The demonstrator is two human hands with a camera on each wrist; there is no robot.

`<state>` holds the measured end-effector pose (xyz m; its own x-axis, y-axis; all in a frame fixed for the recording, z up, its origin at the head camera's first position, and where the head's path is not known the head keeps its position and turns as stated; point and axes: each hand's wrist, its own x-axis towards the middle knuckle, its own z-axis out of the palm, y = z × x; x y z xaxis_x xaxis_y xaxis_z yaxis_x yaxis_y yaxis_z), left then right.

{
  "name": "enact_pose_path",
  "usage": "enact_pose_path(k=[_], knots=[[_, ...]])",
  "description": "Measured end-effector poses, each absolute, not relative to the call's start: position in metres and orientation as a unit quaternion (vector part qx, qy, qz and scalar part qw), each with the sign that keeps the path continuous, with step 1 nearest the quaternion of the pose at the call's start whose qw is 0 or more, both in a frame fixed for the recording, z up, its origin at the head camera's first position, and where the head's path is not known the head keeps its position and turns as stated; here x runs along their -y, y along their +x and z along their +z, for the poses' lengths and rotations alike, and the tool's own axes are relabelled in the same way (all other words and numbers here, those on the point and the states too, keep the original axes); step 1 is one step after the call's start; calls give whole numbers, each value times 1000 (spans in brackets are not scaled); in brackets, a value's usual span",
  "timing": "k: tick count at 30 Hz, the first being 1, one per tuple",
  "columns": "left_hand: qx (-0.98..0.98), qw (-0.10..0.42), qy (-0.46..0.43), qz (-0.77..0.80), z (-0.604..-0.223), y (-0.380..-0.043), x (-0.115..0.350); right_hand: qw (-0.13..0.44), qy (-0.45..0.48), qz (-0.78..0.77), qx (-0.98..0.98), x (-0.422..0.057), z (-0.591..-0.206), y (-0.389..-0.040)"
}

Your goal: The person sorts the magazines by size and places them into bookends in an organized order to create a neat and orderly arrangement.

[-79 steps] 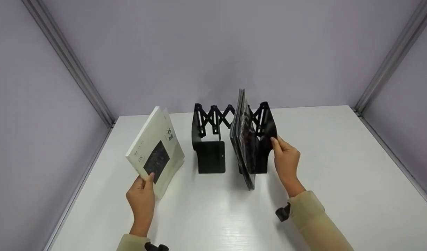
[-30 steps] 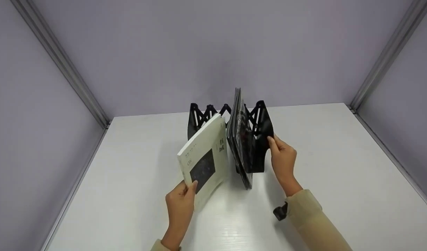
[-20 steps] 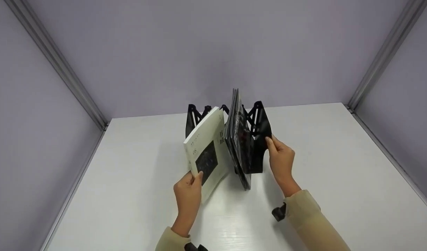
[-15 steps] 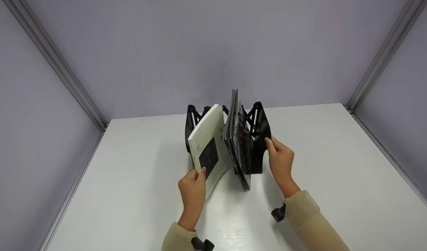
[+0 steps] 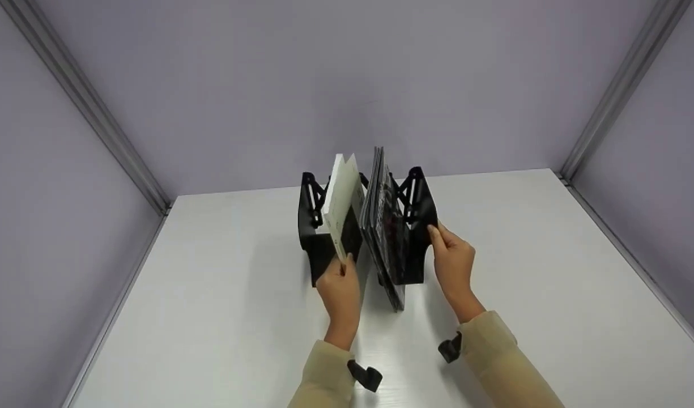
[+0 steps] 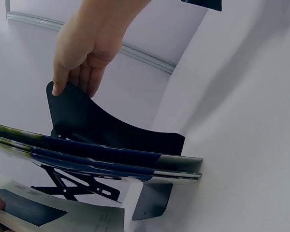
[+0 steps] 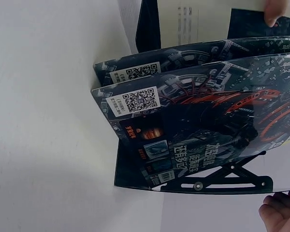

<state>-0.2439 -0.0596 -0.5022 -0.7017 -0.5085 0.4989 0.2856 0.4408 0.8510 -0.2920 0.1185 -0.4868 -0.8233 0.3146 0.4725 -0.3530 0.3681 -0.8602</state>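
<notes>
My left hand [image 5: 340, 297] pinches the lower near edge of a white book [image 5: 336, 201] with a dark picture on its cover. The book stands between the left plate of a black expandable bookend [image 5: 319, 252] and several dark, glossy magazines [image 5: 385, 232]. My right hand [image 5: 453, 262] grips the near edge of the bookend's right plate between thumb and fingers. In the right wrist view the magazines [image 7: 208, 121] show printed covers with QR codes. Much of the bookend's scissor lattice [image 6: 70, 186] is hidden behind the book and magazines in the head view.
A white table [image 5: 199, 294] lies under everything. Pale panels [image 5: 347, 73] rise behind and at both sides, with grey metal posts [image 5: 80, 102] in the corners. The magazines lean and overhang the bookend's front.
My left hand has carried the white book from the left of the bookend rightward and inward, beside the magazines, turning it more edge-on. My right hand keeps its grip on the right plate.
</notes>
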Motion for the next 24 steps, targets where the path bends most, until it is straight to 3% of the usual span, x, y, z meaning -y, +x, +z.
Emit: enact_pose_path(k=[12, 24], knots=[[759, 390, 105, -511, -528, -252, 55, 300, 10, 556, 775, -115, -496, -291], [754, 358, 110, -540, -535, -268, 53, 304, 12, 556, 773, -118, -495, -301]])
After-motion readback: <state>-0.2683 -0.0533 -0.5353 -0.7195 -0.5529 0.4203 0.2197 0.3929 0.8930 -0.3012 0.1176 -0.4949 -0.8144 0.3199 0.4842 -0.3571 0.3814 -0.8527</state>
